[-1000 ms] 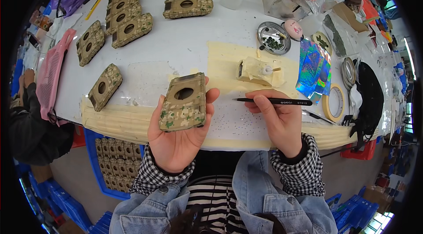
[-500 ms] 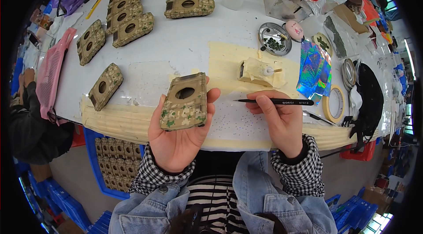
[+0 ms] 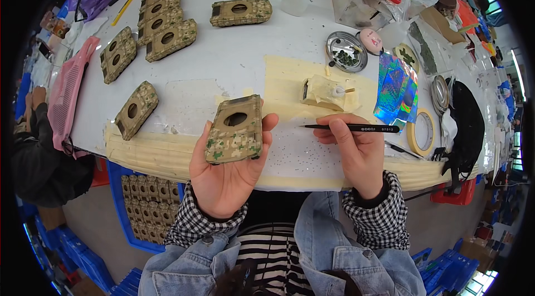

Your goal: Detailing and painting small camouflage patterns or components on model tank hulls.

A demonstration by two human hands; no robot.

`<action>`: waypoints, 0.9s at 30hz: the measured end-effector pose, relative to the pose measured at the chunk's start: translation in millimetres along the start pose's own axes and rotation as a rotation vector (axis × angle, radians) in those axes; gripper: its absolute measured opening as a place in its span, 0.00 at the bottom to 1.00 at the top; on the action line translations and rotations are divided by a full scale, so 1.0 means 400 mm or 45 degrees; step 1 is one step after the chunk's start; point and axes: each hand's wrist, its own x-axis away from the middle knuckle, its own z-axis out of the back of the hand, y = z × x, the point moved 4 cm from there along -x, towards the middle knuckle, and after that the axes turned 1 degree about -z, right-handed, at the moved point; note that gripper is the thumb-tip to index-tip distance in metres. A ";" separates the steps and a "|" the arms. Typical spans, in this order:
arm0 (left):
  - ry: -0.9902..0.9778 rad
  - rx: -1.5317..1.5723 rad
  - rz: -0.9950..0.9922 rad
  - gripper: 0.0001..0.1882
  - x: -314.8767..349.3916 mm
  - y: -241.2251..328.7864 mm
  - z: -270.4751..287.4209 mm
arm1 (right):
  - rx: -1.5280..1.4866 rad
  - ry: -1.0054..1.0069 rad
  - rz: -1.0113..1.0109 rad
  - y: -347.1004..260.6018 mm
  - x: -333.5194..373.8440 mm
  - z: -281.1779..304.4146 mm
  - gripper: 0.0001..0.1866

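Faces a white surface (image 3: 234,51), with a pink basket (image 3: 69,93) and a lone shell (image 3: 146,99) at left, and cradles a camouflaged shell (image 3: 237,143), hole side up, in the loosely curled grip of the left hand (image 3: 224,183) over the surface. Farther right, pinches a black pointed tool (image 3: 356,128) in the closed grip of the right hand (image 3: 356,154), aimed leftward above scattered specks (image 3: 312,157), near a tape roll (image 3: 412,135).

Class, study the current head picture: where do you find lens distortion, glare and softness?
All from the head view: fisheye distortion bows the white tabletop's near edge; the shiny, iridescent blue-green sheets show coloured glare; the tan-and-green camouflage-patterned model shell in the left hand looks fairly sharp, while detail along the right rim turns soft.
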 end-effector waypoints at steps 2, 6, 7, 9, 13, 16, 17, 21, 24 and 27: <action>0.000 0.000 0.002 0.36 0.001 -0.001 0.001 | -0.036 0.002 -0.019 0.002 0.001 -0.004 0.10; 0.001 0.004 0.000 0.36 0.002 -0.004 0.000 | -0.064 -0.010 -0.002 0.004 -0.001 -0.009 0.11; 0.006 0.009 0.003 0.35 0.003 -0.005 0.000 | -0.057 -0.018 -0.006 0.004 -0.001 -0.009 0.11; 0.011 0.010 0.004 0.35 0.003 -0.006 -0.001 | -0.043 -0.032 -0.015 0.003 -0.002 -0.010 0.11; 0.014 0.001 0.000 0.35 0.004 -0.007 -0.001 | -0.035 -0.041 -0.023 0.007 -0.002 -0.009 0.10; 0.007 -0.005 -0.008 0.35 0.003 -0.006 0.000 | -0.020 -0.045 -0.023 0.008 -0.003 -0.010 0.10; 0.013 -0.001 -0.010 0.34 0.003 -0.006 0.001 | -0.021 -0.047 -0.025 0.006 -0.003 -0.011 0.10; 0.030 0.007 -0.011 0.34 0.004 -0.010 -0.005 | -0.015 -0.046 -0.028 0.004 -0.002 -0.011 0.10; 0.034 0.011 -0.009 0.35 0.004 -0.009 -0.004 | -0.028 -0.030 -0.031 0.004 -0.002 -0.011 0.10; 0.033 0.025 -0.009 0.35 0.004 -0.009 -0.003 | -0.023 -0.029 -0.030 0.005 -0.002 -0.012 0.10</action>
